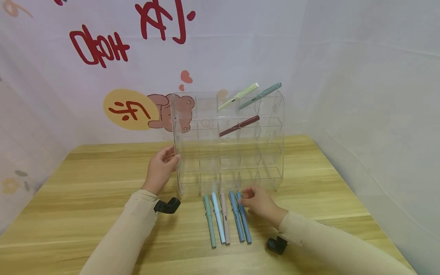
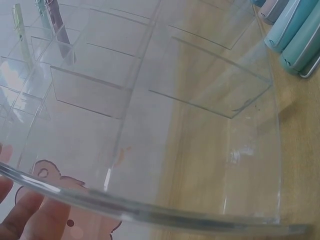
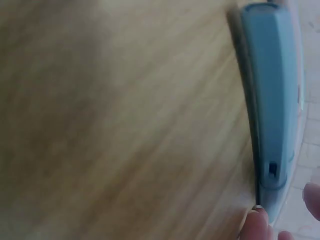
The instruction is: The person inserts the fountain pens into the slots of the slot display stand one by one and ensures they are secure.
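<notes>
A clear acrylic pen rack [image 1: 283, 149] stands upright on the table. My left hand [image 1: 159, 170] grips its left side edge, thumb in front and fingers behind; the left wrist view shows those fingers [image 2: 42, 220] behind the edge. Down in front of the rack, my right hand [image 1: 259, 202] is at the cap end of the rightmost blue pen [image 1: 245, 225]. In the right wrist view, a fingertip [image 3: 256, 222] is right at that pen's side, while the thumb [image 3: 312, 200] stands apart from it. Another blue pen [image 1: 237, 221] lies close alongside.
Left of the blue pens lie a pinkish pen [image 1: 225, 223], a light blue pen [image 1: 218, 219] and a green pen [image 1: 210, 223]. Upper rack compartments hold a pale green pen [image 1: 242, 94], a grey-green pen [image 1: 264, 93] and a dark red pen [image 1: 242, 125]. A printed curtain [image 1: 240, 46] hangs behind.
</notes>
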Demonstrator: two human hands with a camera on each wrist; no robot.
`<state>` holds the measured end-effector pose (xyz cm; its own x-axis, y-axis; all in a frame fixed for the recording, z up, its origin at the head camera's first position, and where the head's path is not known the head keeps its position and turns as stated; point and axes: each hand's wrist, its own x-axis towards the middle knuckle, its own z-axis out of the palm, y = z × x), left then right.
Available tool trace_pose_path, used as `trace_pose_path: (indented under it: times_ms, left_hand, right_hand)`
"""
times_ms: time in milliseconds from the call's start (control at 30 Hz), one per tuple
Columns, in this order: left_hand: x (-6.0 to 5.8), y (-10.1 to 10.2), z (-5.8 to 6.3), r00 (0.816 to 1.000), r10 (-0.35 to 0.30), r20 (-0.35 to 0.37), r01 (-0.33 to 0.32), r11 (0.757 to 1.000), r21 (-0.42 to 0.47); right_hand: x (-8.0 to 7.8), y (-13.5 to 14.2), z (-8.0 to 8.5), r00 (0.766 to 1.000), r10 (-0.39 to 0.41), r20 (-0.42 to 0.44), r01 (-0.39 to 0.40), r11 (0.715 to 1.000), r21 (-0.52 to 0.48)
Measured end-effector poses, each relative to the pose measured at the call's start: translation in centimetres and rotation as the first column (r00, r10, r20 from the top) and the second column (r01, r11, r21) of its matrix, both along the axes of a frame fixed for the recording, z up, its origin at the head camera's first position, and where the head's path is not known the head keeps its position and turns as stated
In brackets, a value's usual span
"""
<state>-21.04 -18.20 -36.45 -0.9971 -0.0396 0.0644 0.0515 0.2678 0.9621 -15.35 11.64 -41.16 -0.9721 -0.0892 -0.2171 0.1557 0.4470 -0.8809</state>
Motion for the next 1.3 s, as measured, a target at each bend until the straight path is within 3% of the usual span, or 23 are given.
trace_pose_path:
  times_ms: [267,500,767,1000,1133,1300]
  left_hand:
    - [-0.14,-0.02,0.03,1.000,-0.004,-0.002,0.004,1.000,0.004]
    - [-0.06,-0.05,0.17,1.000,-0.008,-0.001,0.008,1.000,-0.006]
    - [-0.04,-0.07,0.21,1.000,-0.004,-0.004,0.004,1.000,-0.020]
    - [-0.09,-0.14,-0.01,1.000,-0.005,-0.002,0.005,1.000,-0.019]
    - [-0.07,-0.16,-0.01,1.000,-0.005,0.001,0.005,1.000,-0.020]
    - [-0.07,-0.14,0.03,1.000,-0.007,0.001,0.007,1.000,-0.019]
  right_hand:
    - [-0.13,-0.72,-0.12,0.996,0.049,-0.074,-0.040,0.992,0.122]
    - [-0.21,-0.70,0.00,0.991,0.104,-0.088,-0.088,0.981,0.173]
    - [-0.35,-0.72,0.48,0.970,0.221,-0.099,-0.180,0.932,0.314]
    - [-0.63,-0.92,0.22,0.960,0.264,-0.098,-0.210,0.902,0.377]
    - [-0.66,-1.01,0.33,0.960,0.266,-0.088,-0.214,0.900,0.381]
    - [-0.62,-0.75,0.67,0.971,0.236,-0.047,-0.210,0.924,0.320]
